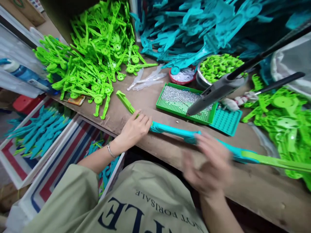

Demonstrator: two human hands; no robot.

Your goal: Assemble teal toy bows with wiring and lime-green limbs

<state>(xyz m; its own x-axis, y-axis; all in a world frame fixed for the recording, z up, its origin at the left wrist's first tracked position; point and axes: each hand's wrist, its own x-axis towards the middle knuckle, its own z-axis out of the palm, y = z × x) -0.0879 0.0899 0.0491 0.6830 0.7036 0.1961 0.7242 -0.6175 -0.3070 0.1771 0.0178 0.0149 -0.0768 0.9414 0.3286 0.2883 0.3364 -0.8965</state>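
Note:
A long plastic piece with a teal middle and lime-green ends lies across the front of the workbench. My left hand is closed over it near its left end, where a green arm sticks out beyond my fingers. Blurred by motion, my right hand is at the teal section, its thumb apart from the fingers. Whether the right fingertips touch the piece cannot be made out. Behind it stands a green perforated tray of small silvery metal parts, partly covered by a grey tool.
Lime-green parts are heaped at back left, teal parts at the back, more green parts at right. A metal bowl and red basket hold small pieces. Crates with teal assemblies stand below left.

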